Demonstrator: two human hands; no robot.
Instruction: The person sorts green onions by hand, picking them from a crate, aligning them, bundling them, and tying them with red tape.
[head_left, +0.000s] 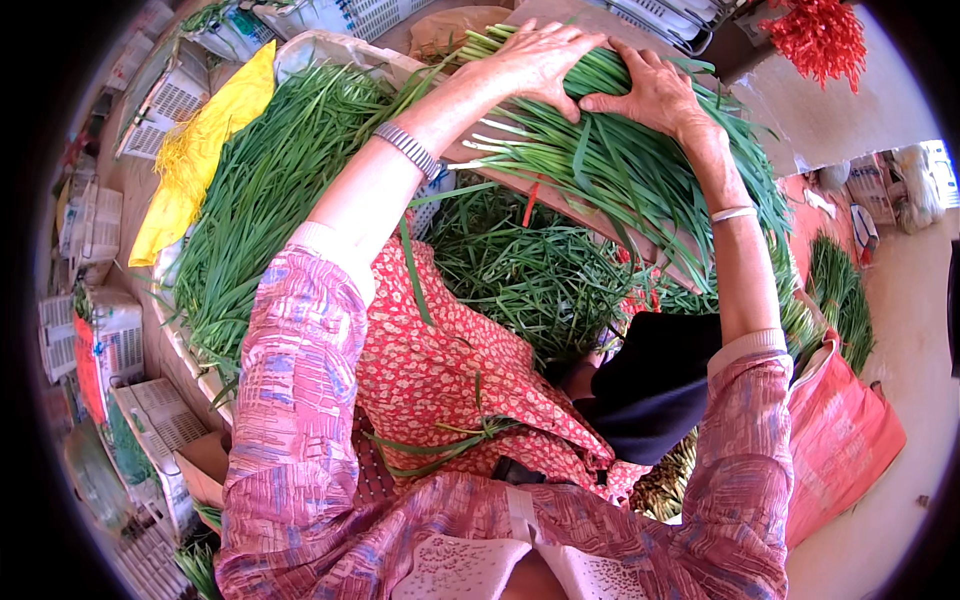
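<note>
Green leafy stalks that look like garlic chives (600, 161) lie across a board (517, 180) in front of me, their pale ends to the left. Over the far part of this pile rests my left hand (536, 64), fingers spread, with a metal watch band on that wrist. My right hand (649, 90) presses on the leaves beside it, thumb close to the left thumb, a bangle on its wrist. Neither hand is closed around a bunch. A red tie strip (532, 201) hangs at the board's near edge. More long green leaves (300, 165) fill a large container at the left.
Loose leaf scraps (532, 270) lie below the board. A yellow cloth or sack (210, 150) drapes over the left container's rim. Plastic crates (161, 112) line the far left. Red ties (817, 41) hang in a bunch at upper right. A red sack (840, 435) stands at right.
</note>
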